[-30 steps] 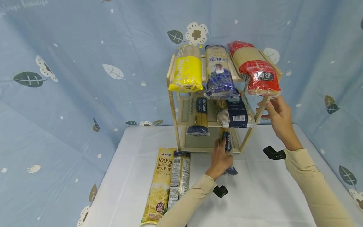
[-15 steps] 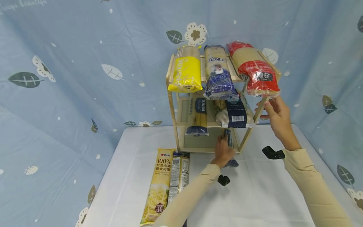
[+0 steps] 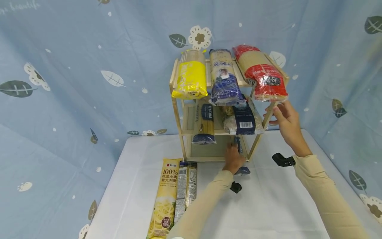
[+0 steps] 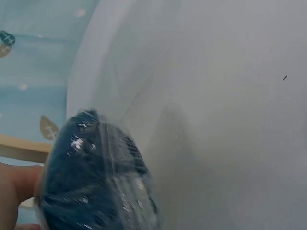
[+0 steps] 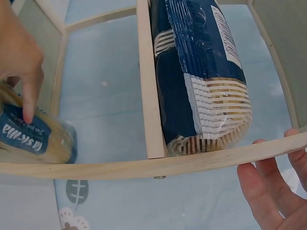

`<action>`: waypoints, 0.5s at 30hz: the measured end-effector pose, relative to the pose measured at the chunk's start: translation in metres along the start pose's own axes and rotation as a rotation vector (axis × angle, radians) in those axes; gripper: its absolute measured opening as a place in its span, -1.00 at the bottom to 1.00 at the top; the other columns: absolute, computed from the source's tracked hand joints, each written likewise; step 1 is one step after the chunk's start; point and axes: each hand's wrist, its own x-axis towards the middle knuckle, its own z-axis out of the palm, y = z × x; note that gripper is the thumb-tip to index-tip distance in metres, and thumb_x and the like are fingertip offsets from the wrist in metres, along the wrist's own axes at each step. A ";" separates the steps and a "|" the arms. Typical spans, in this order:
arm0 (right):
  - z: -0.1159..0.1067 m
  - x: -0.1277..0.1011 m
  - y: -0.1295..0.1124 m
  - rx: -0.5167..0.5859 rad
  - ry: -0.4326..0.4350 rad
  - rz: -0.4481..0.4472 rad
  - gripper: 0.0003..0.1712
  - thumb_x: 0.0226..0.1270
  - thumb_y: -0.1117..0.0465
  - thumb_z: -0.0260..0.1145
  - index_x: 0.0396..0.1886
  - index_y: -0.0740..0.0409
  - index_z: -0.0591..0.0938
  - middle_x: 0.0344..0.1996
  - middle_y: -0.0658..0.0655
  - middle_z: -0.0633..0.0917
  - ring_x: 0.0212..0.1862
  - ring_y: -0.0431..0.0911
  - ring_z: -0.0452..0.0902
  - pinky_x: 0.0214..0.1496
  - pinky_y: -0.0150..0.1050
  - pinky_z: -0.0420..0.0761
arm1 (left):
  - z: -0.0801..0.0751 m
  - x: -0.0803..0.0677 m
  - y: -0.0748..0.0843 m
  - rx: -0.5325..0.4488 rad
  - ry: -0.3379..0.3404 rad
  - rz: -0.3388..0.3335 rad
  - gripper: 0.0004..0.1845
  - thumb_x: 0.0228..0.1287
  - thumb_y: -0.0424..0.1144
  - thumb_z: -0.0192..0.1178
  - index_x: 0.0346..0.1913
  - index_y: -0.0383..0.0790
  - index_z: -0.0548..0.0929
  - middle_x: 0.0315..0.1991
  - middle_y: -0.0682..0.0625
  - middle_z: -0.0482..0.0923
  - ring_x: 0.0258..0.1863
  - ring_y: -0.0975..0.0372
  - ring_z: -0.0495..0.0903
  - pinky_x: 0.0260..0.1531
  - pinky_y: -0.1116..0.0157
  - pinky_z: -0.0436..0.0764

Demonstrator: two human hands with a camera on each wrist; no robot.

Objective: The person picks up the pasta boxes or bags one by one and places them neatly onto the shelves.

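My left hand (image 3: 234,159) reaches into the bottom tier of the wooden shelf rack (image 3: 219,158) and holds a clear-and-blue pack of spaghetti (image 3: 243,171). The pack's near end sticks out past the front edge. In the right wrist view a finger lies along the top of this spaghetti pack (image 5: 24,132), by its blue label; the left wrist view shows its crinkled blue end (image 4: 91,177) close up. My right hand (image 3: 288,127) grips the rack's right front post (image 5: 201,159), thumb on one side and fingers on the other.
On the top tier lie a yellow pasta pack (image 3: 192,78), a blue one (image 3: 225,79) and a red one (image 3: 264,76). The middle tier holds a spaghetti pack (image 3: 205,122) and a striped navy pasta bag (image 3: 244,119). Two long packs, one yellow (image 3: 165,192), lie on the table left.
My left hand has pushed the spaghetti pack deeper into the bottom tier, so less of it sticks out. My right hand stays on the post. The head view has shifted slightly.
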 end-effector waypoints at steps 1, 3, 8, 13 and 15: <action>0.001 0.000 0.000 0.000 -0.003 -0.001 -0.49 0.49 0.25 0.03 0.39 -0.07 0.31 -0.15 0.02 0.62 -0.19 -0.24 0.60 -0.39 -0.42 0.62 | 0.002 0.000 0.000 0.021 -0.015 -0.020 -0.34 -0.05 -0.30 0.39 0.22 -0.30 0.51 0.15 -0.22 0.39 -0.04 0.05 0.53 -0.10 0.22 0.56; 0.001 0.001 0.000 0.000 -0.009 0.000 -0.49 0.49 0.25 0.03 0.39 -0.07 0.31 -0.15 0.02 0.62 -0.19 -0.23 0.61 -0.38 -0.42 0.62 | 0.003 -0.001 0.002 0.068 -0.040 -0.054 -0.30 -0.03 -0.20 0.42 0.24 -0.28 0.48 0.23 -0.23 0.34 0.06 0.00 0.48 0.00 0.17 0.51; 0.001 0.001 0.000 0.001 -0.015 0.013 -0.50 0.50 0.24 0.02 0.39 -0.08 0.31 -0.16 0.02 0.61 -0.20 -0.22 0.61 -0.36 -0.41 0.62 | 0.003 -0.005 0.004 0.127 -0.122 -0.091 -0.19 0.01 0.01 0.43 0.32 -0.21 0.40 0.32 -0.24 0.21 0.21 -0.06 0.35 0.07 0.07 0.48; 0.000 0.002 -0.001 0.002 -0.017 0.013 -0.50 0.51 0.26 0.00 0.40 -0.07 0.30 -0.17 0.00 0.61 -0.21 -0.22 0.61 -0.37 -0.41 0.62 | 0.005 -0.009 0.004 0.103 -0.141 -0.102 -0.17 0.04 0.06 0.40 0.37 -0.15 0.34 0.39 -0.25 0.10 0.32 -0.10 0.21 0.09 -0.06 0.43; 0.000 0.001 -0.001 0.001 -0.018 0.013 -0.49 0.51 0.28 -0.02 0.40 -0.06 0.30 -0.18 -0.01 0.60 -0.22 -0.22 0.61 -0.37 -0.42 0.62 | 0.005 -0.010 0.003 0.088 -0.134 -0.093 -0.18 0.05 0.05 0.40 0.37 -0.14 0.35 0.38 -0.26 0.10 0.32 -0.10 0.20 0.08 -0.08 0.42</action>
